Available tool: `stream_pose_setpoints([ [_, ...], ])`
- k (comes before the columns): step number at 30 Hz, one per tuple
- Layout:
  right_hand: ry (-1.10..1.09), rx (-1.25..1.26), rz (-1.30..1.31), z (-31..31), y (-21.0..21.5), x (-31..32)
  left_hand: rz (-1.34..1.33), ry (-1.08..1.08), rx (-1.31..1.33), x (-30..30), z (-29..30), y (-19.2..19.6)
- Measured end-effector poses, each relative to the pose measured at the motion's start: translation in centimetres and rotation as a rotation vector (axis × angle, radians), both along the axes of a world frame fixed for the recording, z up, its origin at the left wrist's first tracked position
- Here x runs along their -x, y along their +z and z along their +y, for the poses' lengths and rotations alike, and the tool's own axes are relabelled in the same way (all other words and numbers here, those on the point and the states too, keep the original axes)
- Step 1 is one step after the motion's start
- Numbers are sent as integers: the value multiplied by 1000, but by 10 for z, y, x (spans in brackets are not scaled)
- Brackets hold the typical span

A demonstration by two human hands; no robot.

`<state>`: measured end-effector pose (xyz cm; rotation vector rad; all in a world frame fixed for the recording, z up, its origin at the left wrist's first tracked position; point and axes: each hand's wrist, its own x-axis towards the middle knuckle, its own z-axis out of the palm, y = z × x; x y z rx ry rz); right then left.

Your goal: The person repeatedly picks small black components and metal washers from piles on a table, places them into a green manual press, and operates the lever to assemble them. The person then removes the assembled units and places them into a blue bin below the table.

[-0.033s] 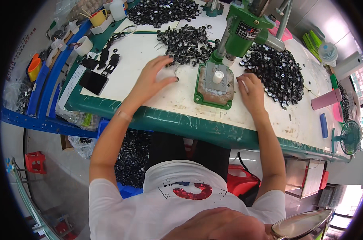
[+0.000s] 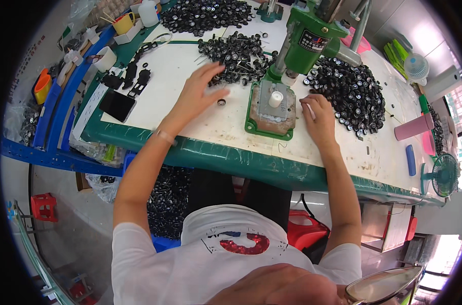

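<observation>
My left hand [image 2: 195, 95] is over the left of the white tabletop, thumb and fingers spread apart. Its fingertips reach the near edge of a heap of small black wheels with metal pins [image 2: 238, 58]. Just below the thumb lies a single small black wheel [image 2: 221, 102]. A green bench press [image 2: 306, 43] stands between my hands, with a white round holder [image 2: 275, 98] on its base plate. Right of that base, my right hand [image 2: 321, 118] has curled fingers; a small pale piece seems to show at the fingertips, too small to name.
Another heap of black wheels [image 2: 349, 94] lies right of the press, and one more [image 2: 205, 15] at the back. A black phone [image 2: 117, 104] rests at the left. A pink cylinder [image 2: 414, 127], a blue bar [image 2: 411, 160] and a green fan [image 2: 444, 174] are at the right edge.
My left hand has lifted slightly and its thumb has come away from the single wheel, which lies on the table below it. My right hand stays almost where it was.
</observation>
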<state>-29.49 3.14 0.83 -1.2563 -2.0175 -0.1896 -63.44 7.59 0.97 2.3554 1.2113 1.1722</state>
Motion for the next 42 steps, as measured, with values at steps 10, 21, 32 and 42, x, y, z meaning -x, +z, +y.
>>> stream_pose_setpoints([
  [10,6,133,145,-3,-7,-7,230,99,287,-45,133,0],
  [21,117,134,268,-3,-11,-13,219,142,187,-40,56,-10],
  [32,81,163,284,-15,-10,-15,-25,54,224,-41,-12,-9],
  [42,-18,124,284,-15,-13,-23,99,257,-53,-18,-92,-2],
])
